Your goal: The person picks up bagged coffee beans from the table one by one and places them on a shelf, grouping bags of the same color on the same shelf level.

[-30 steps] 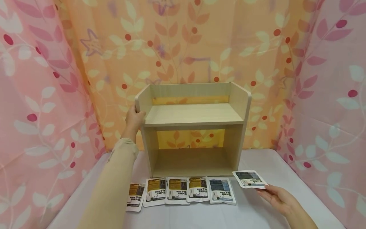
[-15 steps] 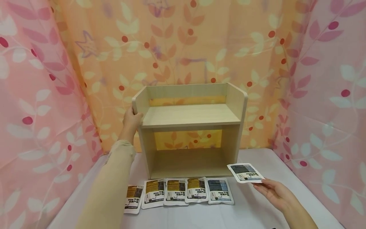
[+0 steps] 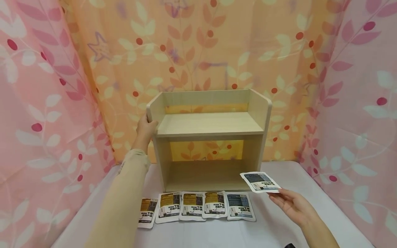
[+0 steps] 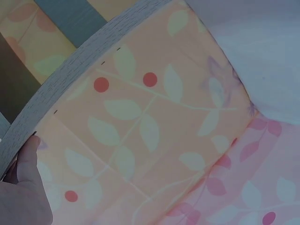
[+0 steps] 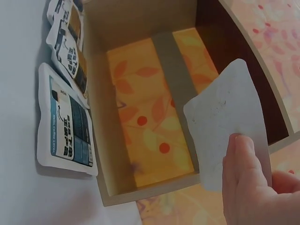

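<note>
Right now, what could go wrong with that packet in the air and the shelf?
The raised packet might slip or droop, since the right hand holds it only near one corner.

It could bump the shelf if it moves inward, because the shelf's right side panel is close by.

And if the left hand tugs the shelf forward, it may push the row of packets lying just in front.
</note>
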`<control>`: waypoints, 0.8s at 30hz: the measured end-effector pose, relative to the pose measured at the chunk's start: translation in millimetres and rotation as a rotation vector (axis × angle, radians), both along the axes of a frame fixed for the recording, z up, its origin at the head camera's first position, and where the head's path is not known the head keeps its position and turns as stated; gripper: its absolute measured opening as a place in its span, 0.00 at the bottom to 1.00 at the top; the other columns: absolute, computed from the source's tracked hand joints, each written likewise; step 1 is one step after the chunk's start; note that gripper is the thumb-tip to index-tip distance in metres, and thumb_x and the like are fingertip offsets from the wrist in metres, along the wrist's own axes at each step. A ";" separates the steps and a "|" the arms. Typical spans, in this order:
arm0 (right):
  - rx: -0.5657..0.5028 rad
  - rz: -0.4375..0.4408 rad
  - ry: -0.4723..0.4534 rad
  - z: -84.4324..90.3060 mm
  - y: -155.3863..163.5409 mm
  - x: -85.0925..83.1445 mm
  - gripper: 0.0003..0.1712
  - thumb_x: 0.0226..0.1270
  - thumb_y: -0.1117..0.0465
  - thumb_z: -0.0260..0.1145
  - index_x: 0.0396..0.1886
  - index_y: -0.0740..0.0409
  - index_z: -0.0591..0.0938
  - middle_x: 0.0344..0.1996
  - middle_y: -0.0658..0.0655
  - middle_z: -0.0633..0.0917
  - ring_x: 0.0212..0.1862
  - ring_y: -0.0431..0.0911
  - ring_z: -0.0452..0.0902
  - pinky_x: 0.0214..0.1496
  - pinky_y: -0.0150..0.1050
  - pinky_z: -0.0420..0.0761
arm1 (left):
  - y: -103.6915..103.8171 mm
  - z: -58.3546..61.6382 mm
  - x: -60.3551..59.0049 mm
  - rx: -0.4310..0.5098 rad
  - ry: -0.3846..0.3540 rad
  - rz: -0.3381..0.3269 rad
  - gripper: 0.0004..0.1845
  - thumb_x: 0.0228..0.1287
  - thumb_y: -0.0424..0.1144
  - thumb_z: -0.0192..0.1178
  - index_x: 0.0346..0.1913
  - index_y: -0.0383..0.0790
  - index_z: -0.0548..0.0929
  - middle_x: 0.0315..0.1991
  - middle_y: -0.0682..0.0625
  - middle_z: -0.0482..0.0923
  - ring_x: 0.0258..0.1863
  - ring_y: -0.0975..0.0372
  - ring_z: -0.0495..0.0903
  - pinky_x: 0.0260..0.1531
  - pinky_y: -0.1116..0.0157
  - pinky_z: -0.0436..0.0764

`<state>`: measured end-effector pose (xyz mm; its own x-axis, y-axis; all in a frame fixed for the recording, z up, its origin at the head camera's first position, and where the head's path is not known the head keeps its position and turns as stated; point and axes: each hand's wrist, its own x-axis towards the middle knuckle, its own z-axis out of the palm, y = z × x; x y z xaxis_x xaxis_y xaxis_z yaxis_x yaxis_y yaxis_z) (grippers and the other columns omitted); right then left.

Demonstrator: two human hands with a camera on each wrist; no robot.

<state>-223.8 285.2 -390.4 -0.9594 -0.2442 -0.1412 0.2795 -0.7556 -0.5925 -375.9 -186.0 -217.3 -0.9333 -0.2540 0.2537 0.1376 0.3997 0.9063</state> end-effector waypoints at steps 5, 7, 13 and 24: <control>-0.064 0.065 0.047 2.7 0.3 -2.5 0.18 0.76 0.72 0.44 0.37 0.71 0.82 0.42 0.68 0.82 0.45 0.58 0.82 0.60 0.51 0.71 | 1.1 -2.1 -3.9 -0.008 0.004 0.016 0.27 0.68 0.36 0.50 0.70 0.41 0.66 0.65 0.40 0.70 0.64 0.48 0.67 0.64 0.51 0.66; -0.062 0.066 0.049 3.7 -1.1 -3.5 0.19 0.76 0.72 0.43 0.37 0.71 0.81 0.42 0.68 0.82 0.45 0.58 0.82 0.60 0.51 0.71 | 1.3 -2.6 -2.7 -0.008 0.011 0.018 0.27 0.68 0.36 0.50 0.69 0.41 0.67 0.65 0.41 0.70 0.63 0.48 0.67 0.64 0.51 0.66; -0.013 0.021 0.023 7.8 -7.1 -2.8 0.18 0.76 0.72 0.45 0.35 0.68 0.81 0.41 0.66 0.83 0.44 0.56 0.83 0.60 0.51 0.71 | -0.8 -4.8 3.9 -0.006 0.008 0.010 0.28 0.67 0.36 0.50 0.71 0.43 0.65 0.66 0.41 0.69 0.64 0.48 0.67 0.64 0.51 0.65; -0.072 0.062 0.125 16.5 -11.2 -2.6 0.19 0.77 0.71 0.43 0.38 0.69 0.82 0.43 0.66 0.83 0.46 0.56 0.82 0.56 0.50 0.76 | -0.3 -2.4 0.2 -0.025 0.019 0.001 0.27 0.69 0.36 0.50 0.71 0.41 0.65 0.66 0.41 0.69 0.65 0.48 0.66 0.65 0.51 0.64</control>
<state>-226.3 274.0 -373.9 -0.9513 -0.3083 -0.0015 0.2540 -0.7812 -0.5703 -375.7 -186.2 -219.7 -0.9280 -0.2483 0.2777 0.1543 0.4221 0.8933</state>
